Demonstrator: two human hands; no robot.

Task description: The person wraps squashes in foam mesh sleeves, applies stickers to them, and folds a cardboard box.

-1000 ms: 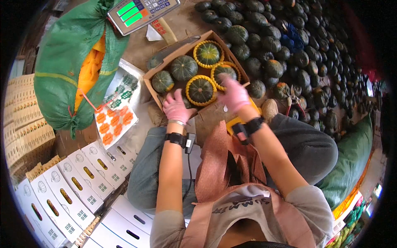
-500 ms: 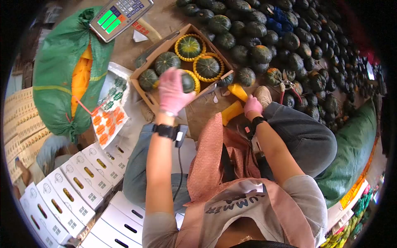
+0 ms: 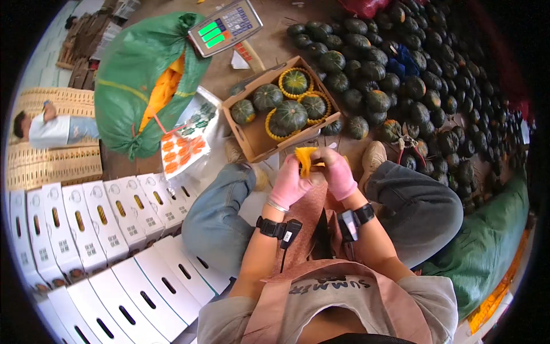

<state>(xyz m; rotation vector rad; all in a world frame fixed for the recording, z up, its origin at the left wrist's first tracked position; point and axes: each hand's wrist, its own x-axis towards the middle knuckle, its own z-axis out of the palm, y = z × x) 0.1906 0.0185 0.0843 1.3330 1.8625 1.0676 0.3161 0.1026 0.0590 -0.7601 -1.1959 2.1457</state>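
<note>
In front of my apron, my left hand (image 3: 291, 184) and my right hand (image 3: 337, 175), both in pink gloves, are closed on a piece of yellow foam netting (image 3: 306, 160). Just beyond them is an open cardboard box (image 3: 257, 148) of green pumpkins. Three pumpkins rest in yellow braided rings: one at the top (image 3: 295, 82), one at the right (image 3: 314, 106) and one at the front (image 3: 290, 116). Two others, at the centre (image 3: 268, 97) and at the left (image 3: 243, 111), show no ring.
Many loose pumpkins (image 3: 373, 70) cover the floor at right, with red-handled shears (image 3: 410, 147) near my shoe. A scale display (image 3: 225, 28), green sack (image 3: 134, 80), sticker sheets (image 3: 184, 152) and white cartons (image 3: 152, 291) lie left. Another person (image 3: 54, 127) is at far left.
My left hand has left the pumpkins and come back to my lap, meeting my right hand at the yellow netting. The front pumpkin has shifted in the box. Another person has come into view at left.
</note>
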